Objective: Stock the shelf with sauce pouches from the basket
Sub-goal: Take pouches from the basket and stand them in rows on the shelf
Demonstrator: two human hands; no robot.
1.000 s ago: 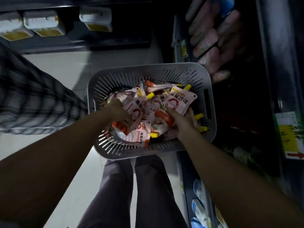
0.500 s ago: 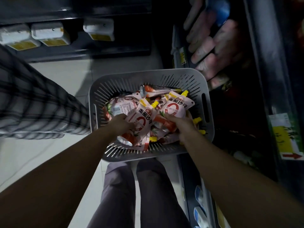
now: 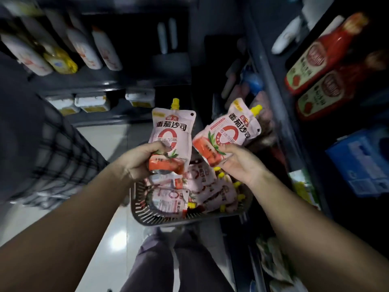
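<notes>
Pink sauce pouches fill the grey basket (image 3: 147, 218) at lower centre of the frame. Left hand (image 3: 140, 160) grips one pouch (image 3: 171, 138) upright by its bottom; right hand (image 3: 240, 163) clasps another pouch (image 3: 229, 131), tilted toward the shelf (image 3: 271, 85) at right, where red bottles (image 3: 322, 57) lie.

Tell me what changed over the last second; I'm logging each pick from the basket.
Both hands rose out of the basket, each lifting one sauce pouch: the left hand holds the left pouch upright, the right hand holds the right pouch tilted. The camera tipped up towards the shelves. The remaining pouches stayed in the basket.
</notes>
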